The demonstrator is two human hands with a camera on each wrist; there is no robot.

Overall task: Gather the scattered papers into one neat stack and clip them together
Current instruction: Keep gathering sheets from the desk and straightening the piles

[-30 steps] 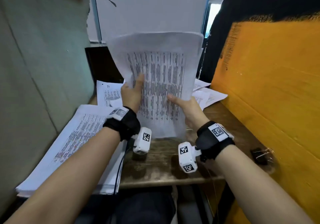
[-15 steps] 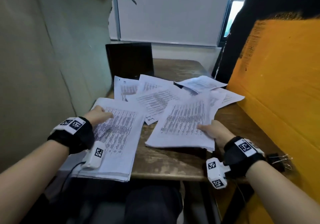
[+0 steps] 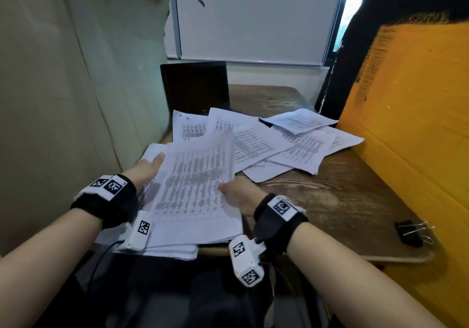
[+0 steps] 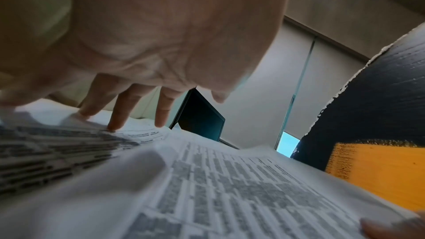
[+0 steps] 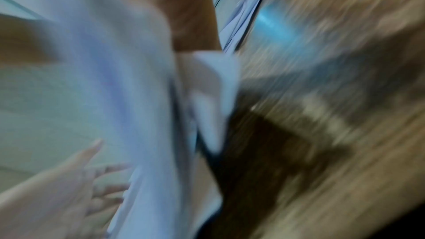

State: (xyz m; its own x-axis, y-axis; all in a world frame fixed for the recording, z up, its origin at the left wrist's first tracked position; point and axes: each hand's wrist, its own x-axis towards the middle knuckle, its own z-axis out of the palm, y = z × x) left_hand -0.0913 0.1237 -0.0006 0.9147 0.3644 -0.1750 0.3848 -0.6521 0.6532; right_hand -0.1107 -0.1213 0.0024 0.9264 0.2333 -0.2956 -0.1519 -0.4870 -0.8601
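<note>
The brown worktop [image 3: 330, 195] is the biggest thing we see. At its near left corner sits our thick stack [image 3: 175, 247] of papers, hanging a bit over the near edge. More loose papers [image 3: 299, 150] lie spread in a mess across the middle and toward the far right. Our right hand [image 3: 238, 193] holds a small bundle [image 3: 195, 185] by its right edge and tilts it over the stack; the wrist view is too blurry to show the fingers well. Our left hand [image 3: 149, 169] lies flat with straight fingers [image 4: 117, 115] pressing on the stack. The little black clip [image 3: 409, 233] waits alone near the right edge, by the near corner. We think paper is light, thin and bendy, and sheets slide on each other. It is best to hold a bundle by its side edges.
</note>
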